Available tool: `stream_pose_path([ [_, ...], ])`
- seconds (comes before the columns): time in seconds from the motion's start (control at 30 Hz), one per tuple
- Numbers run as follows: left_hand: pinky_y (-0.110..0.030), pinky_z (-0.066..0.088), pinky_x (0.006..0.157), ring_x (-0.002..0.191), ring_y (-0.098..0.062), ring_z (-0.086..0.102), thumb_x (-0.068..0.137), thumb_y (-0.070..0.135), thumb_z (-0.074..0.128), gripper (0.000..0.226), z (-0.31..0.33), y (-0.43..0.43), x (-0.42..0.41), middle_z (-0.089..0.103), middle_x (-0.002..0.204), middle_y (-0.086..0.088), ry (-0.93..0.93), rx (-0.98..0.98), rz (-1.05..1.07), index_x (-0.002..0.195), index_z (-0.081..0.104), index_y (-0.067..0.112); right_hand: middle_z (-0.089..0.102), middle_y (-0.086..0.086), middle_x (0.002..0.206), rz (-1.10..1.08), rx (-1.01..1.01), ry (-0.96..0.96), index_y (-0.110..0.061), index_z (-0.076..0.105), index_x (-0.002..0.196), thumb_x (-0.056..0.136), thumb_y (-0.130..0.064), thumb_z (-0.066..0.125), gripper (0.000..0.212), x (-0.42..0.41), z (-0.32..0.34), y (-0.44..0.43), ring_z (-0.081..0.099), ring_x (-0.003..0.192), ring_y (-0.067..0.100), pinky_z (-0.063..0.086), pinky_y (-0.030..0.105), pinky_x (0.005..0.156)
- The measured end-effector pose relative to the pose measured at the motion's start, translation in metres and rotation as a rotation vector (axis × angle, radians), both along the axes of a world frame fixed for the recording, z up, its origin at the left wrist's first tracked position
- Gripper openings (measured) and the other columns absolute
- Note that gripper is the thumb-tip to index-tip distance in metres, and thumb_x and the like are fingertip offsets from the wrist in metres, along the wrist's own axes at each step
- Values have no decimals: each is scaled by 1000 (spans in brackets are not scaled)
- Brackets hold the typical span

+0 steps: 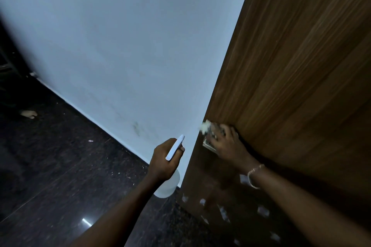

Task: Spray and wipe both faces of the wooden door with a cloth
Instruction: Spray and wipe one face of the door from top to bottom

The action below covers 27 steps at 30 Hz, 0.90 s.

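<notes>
Forearms [301,202] close | left hand [165,161] grips spray bottle [175,147] | right hand [226,144] clutches cloth [206,126] on door [301,66] (wiping, I judge) | next: lower panel

Indoor room, likely a home. A plain pale painted wall [120,36] is seen meeting a dark, speckled, polished stone floor [50,166]. A wooden door [291,66] with a streaked grain is set against the wall's right edge. A light glint [86,222] is mirrored in the floor. A bare foot [29,114] is noted at the far left edge.
</notes>
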<state>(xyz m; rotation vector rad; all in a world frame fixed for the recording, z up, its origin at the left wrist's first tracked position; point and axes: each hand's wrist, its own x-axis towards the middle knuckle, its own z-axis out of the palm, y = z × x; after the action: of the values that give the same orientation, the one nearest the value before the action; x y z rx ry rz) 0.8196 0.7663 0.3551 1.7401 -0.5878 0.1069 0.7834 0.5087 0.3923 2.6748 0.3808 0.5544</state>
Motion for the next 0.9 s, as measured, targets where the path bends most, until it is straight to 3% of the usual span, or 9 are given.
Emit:
stream_pose_path([
  [0.17,-51,56,54,64,-23,63,100,31,56,19,-2,-3,-2,63,74,2,12,16,5,90,65,18,54,13,139,71,-258,129,-11,61,129,92,-12,44,41,54,19,13,50,129,35,41,47,100],
  [0.3,-51,55,54,64,-22,61,100,29,56,19,-2,-3,-4,62,73,1,13,9,6,88,64,16,44,16,154,101,-303,209,-9,52,142,101,-19,39,44,24,3,-6,31,148,35,27,50,119],
  [0.4,-52,54,54,63,-22,61,100,27,56,19,-6,-1,-2,62,73,1,23,15,12,87,64,16,51,12,150,77,-282,265,-12,57,138,90,-13,42,50,-13,2,-28,37,146,31,29,46,117],
  [0.53,-50,56,54,63,-22,63,101,28,57,17,-2,1,-3,63,73,3,20,-3,25,90,65,18,68,6,128,85,-350,280,-15,76,109,84,-17,46,39,-48,-4,-56,59,123,29,36,43,101],
  [0.67,-48,58,56,64,-21,63,100,31,57,17,-2,-1,-6,63,74,6,36,0,10,89,65,21,61,4,134,-9,-303,232,-17,73,113,88,-16,43,38,-38,-12,-47,53,113,35,44,44,84],
  [0.9,-49,56,55,63,-21,60,99,38,53,24,2,-9,-14,61,72,5,29,12,-37,85,63,21,49,4,151,-54,-216,226,-19,57,134,94,-15,44,42,-46,-24,-47,37,146,31,33,44,111],
])
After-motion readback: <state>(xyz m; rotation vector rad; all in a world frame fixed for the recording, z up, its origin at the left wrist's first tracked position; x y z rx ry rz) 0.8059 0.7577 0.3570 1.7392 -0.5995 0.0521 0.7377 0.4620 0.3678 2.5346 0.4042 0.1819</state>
